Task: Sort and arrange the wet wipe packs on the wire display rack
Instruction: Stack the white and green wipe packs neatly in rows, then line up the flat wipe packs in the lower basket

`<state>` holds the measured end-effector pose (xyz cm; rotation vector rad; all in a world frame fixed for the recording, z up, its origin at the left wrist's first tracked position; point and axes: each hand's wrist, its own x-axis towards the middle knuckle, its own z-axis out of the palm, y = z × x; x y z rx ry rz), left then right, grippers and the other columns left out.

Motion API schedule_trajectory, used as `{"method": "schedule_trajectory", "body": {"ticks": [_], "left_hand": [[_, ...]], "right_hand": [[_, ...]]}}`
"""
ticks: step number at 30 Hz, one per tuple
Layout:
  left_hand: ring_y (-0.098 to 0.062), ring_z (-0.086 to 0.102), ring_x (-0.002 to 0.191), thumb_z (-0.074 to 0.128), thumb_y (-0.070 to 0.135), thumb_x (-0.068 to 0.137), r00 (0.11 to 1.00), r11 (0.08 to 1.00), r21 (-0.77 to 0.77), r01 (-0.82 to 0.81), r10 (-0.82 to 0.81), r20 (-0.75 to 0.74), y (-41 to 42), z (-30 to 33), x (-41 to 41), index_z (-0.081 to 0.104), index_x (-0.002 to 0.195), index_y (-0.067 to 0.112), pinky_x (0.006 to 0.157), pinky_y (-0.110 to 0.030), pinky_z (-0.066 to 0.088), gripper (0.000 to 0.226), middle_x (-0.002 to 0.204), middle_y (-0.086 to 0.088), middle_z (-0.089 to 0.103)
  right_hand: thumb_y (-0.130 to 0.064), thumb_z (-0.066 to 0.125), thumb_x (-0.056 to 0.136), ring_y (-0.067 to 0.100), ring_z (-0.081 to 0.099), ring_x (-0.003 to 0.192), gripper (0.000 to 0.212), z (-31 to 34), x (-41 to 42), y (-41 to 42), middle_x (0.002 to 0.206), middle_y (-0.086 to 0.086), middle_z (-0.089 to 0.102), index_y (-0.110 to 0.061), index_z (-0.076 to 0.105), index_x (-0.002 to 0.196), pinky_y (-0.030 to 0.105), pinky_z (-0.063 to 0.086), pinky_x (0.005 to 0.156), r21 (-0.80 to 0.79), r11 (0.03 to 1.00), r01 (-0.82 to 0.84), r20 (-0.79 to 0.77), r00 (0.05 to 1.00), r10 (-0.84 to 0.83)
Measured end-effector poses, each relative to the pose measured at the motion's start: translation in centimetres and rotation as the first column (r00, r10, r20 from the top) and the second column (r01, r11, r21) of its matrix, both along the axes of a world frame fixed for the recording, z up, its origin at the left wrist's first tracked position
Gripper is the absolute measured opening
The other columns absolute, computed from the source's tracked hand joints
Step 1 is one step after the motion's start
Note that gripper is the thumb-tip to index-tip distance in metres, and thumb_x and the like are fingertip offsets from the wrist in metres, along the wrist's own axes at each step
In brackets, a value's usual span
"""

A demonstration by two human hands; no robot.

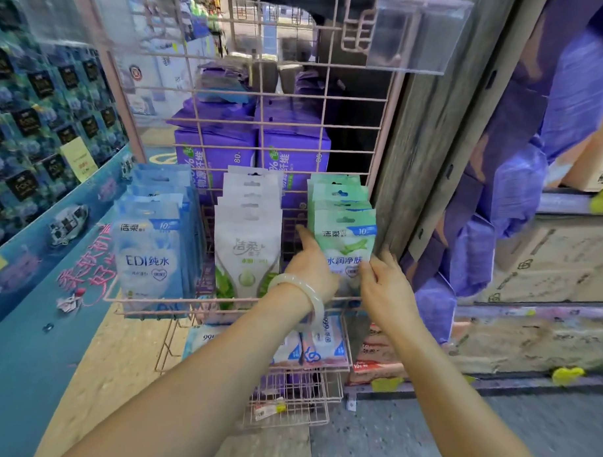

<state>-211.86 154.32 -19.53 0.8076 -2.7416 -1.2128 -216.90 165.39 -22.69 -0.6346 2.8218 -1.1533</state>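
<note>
The green packs (342,223) are standing in the right-hand row of the rack (200,305), beside white packs (247,237) and blue packs (153,247). They are looking light, soft and slick, so gripping both side edges seems best. The left hand (310,262) is pressing the row's left side, fingers straight; the right hand (385,283) is pinching the front pack's right edge.

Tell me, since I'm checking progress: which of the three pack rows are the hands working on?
The green row, rightmost on the rack. Both the left hand and right hand touch it; the blue and white rows stand untouched.
</note>
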Motion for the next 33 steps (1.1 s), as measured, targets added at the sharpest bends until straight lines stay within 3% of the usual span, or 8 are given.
{"method": "schedule_trajectory", "body": {"ticks": [3,7,10,13,15,21,27,33], "left_hand": [[-0.025,0.042,0.132,0.062,0.023,0.086,0.981,0.999,-0.036,0.008,-0.015,-0.193,0.8,0.3,2.6,-0.007,0.148,0.006,0.106,-0.026,0.03,0.095,0.148,-0.012,0.038],[-0.004,0.05,0.117,0.06,0.019,0.083,0.81,0.998,0.009,0.062,-0.045,-0.585,1.9,-2.6,9.2,0.054,0.118,0.026,0.1,-0.014,0.037,0.036,0.121,0.008,0.057],[-0.005,0.057,0.106,0.062,0.012,0.084,0.887,0.979,0.202,-0.007,0.1,-0.452,1.2,-7.4,12.0,0.057,0.101,0.032,0.084,-0.003,0.042,0.027,0.105,0.016,0.058],[-0.022,0.055,0.115,0.06,0.004,0.085,0.947,0.923,0.325,-0.207,0.273,-0.172,-1.1,-12.6,13.6,0.056,0.119,0.01,0.1,-0.032,0.045,0.034,0.12,-0.006,0.059],[-0.026,0.053,0.119,0.058,0.003,0.085,0.922,0.884,0.321,-0.34,0.38,-0.072,-3.0,-15.1,15.0,0.054,0.123,0.006,0.101,-0.037,0.044,0.039,0.126,-0.011,0.058],[-0.028,0.055,0.117,0.054,0.003,0.085,0.858,0.843,0.208,-0.496,0.512,-0.03,-8.8,-18.5,16.8,0.056,0.118,0.007,0.086,-0.028,0.042,0.033,0.123,-0.012,0.06],[-0.032,0.05,0.121,0.056,0.009,0.082,0.936,0.939,-0.095,-0.33,0.339,0.093,-12.3,-19.4,14.7,0.046,0.134,0.006,0.096,-0.029,0.038,0.053,0.136,-0.017,0.05],[-0.033,0.056,0.112,0.069,0.027,0.078,0.923,0.949,0.083,-0.306,0.274,0.27,-14.9,-20.5,11.6,0.04,0.127,0.01,0.095,-0.039,0.048,0.059,0.124,-0.014,0.058]], "right_hand": [[-0.02,0.044,0.095,0.022,0.034,0.135,0.033,0.6,1.5,1.2,0.141,0.015,0.041,-0.005,0.055,0.123,0.029,0.03,0.109,-0.239,0.97,0.048,-0.111,0.991,-0.077],[-0.014,0.051,0.089,0.004,0.052,0.1,0.02,-0.1,5.7,1.9,0.103,-0.002,0.056,-0.005,0.065,0.1,0.014,0.042,0.089,-0.471,0.859,-0.2,-0.431,0.902,-0.026],[-0.018,0.052,0.087,-0.001,0.054,0.085,0.016,-4.2,8.1,0.9,0.088,-0.012,0.056,-0.009,0.065,0.091,0.011,0.043,0.078,-0.366,0.872,-0.325,-0.32,0.924,0.21],[-0.013,0.059,0.087,0.017,0.061,0.097,0.019,-9.8,9.5,-0.3,0.102,0.006,0.064,-0.005,0.064,0.103,0.033,0.048,0.089,-0.176,0.937,-0.301,0.093,0.943,0.32],[-0.013,0.06,0.087,0.021,0.059,0.108,0.027,-12.3,9.7,-0.7,0.115,0.01,0.063,-0.005,0.06,0.113,0.037,0.046,0.097,-0.097,0.957,-0.273,0.298,0.91,0.289],[-0.029,0.07,0.079,0.019,0.056,0.107,0.055,-14.4,7.4,-5.9,0.133,0.006,0.052,-0.012,0.051,0.127,0.008,0.03,0.08,0.012,0.941,-0.338,0.212,0.921,0.328],[-0.042,0.08,0.063,0.031,0.045,0.124,0.084,-16.6,4.0,-13.6,0.133,0.017,0.05,-0.005,0.044,0.129,0.032,0.034,0.1,0.224,0.917,-0.331,0.136,0.942,0.307],[-0.036,0.079,0.068,0.029,0.051,0.121,0.069,-18.4,1.9,-16.7,0.13,0.016,0.057,-0.007,0.053,0.125,0.036,0.038,0.103,0.169,0.944,-0.282,0.197,0.948,0.248]]}}
